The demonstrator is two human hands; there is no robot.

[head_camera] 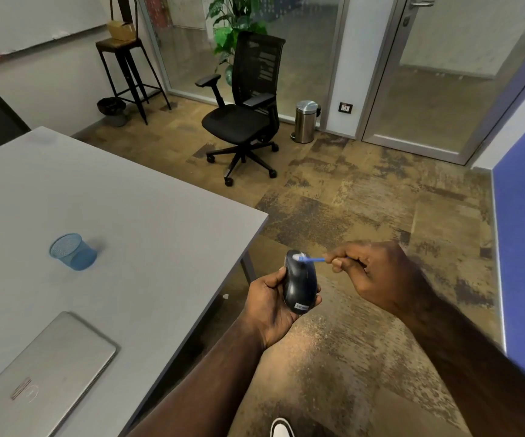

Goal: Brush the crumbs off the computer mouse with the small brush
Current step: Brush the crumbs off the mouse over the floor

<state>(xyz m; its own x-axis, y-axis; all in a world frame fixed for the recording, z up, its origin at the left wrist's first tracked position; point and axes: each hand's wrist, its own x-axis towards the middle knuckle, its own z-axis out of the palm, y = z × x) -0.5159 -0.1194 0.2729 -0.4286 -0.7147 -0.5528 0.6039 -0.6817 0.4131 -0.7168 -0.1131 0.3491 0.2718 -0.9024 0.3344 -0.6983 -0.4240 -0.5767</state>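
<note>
A black computer mouse (pixel 300 282) is held up in the air off the table's right edge, above the carpet. My left hand (pixel 269 305) grips it from below and behind, fingers curled round its body. A small blue brush (pixel 313 260) has its pale bristle tip on the far end of the mouse, where a whitish patch shows. My right hand (pixel 371 272) pinches the brush's thin handle between thumb and fingers, to the right of the mouse.
A grey table (pixel 128 216) fills the left, bearing a blue mesh cup (pixel 72 251) and a closed silver laptop (pixel 43 370). Beyond stand a black office chair (pixel 245 111), a steel bin (pixel 305 121), a tall stool (pixel 122 55) and glass doors. Pale specks lie on the carpet (pixel 317 326).
</note>
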